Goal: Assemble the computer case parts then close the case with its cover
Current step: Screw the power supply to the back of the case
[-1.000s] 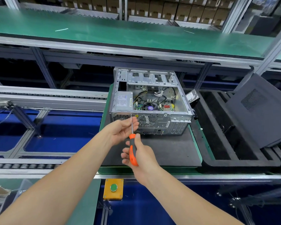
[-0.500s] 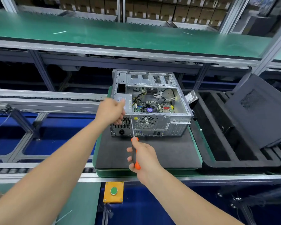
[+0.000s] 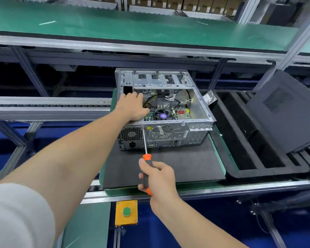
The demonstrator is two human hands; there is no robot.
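Note:
An open silver computer case (image 3: pixel 191 133) lies on its side on a dark mat (image 3: pixel 177 167), rear panel toward me, motherboard and cables showing inside. My left hand (image 3: pixel 133 108) rests flat on the power supply in the case's left part, hiding most of it. My right hand (image 3: pixel 157 178) grips an orange-and-black screwdriver (image 3: pixel 147 158); its shaft points up to the rear panel's top edge beside the power supply grille. The dark case cover (image 3: pixel 284 111) leans upright at the right.
A black foam tray (image 3: pixel 240 158) with long slots sits right of the mat, and a hard drive (image 3: pixel 208 99) stands by the case's far right corner. A yellow box with a green button (image 3: pixel 126 212) hangs below the front rail. A green shelf (image 3: pixel 132 25) runs overhead.
My left hand let go of the screwdriver shaft and moved up and forward onto the power supply. The screwdriver tip stayed at the rear panel's top edge.

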